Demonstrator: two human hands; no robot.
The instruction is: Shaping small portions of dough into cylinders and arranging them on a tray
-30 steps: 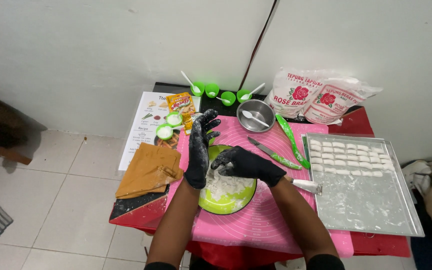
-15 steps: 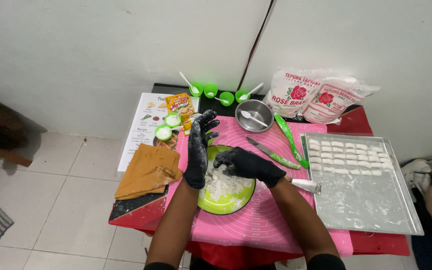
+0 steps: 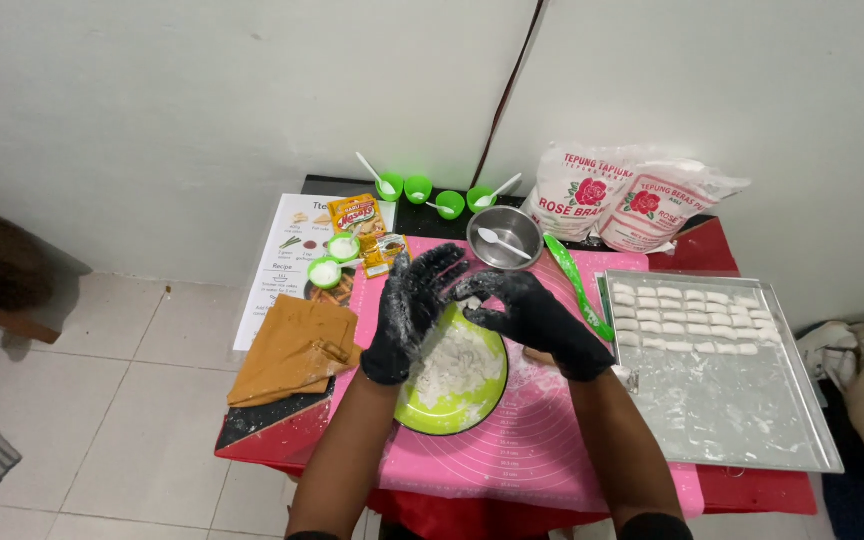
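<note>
Head view looks down on a small table covered by a pink mat [image 3: 542,450]. Both hands wear black gloves dusted white: the left hand [image 3: 414,310] is held open, palm up, fingers spread, and the right hand [image 3: 522,310] pinches a small white piece of dough [image 3: 470,303] against it, above a green plate [image 3: 452,380] of floury dough. At the table's back edge lean two white flour bags [image 3: 632,200] with red rose labels. A small yellow-orange sachet [image 3: 357,215] lies on a white recipe sheet [image 3: 287,260] at the back-left corner. A metal tray [image 3: 742,420] of white pieces fills the right side.
</note>
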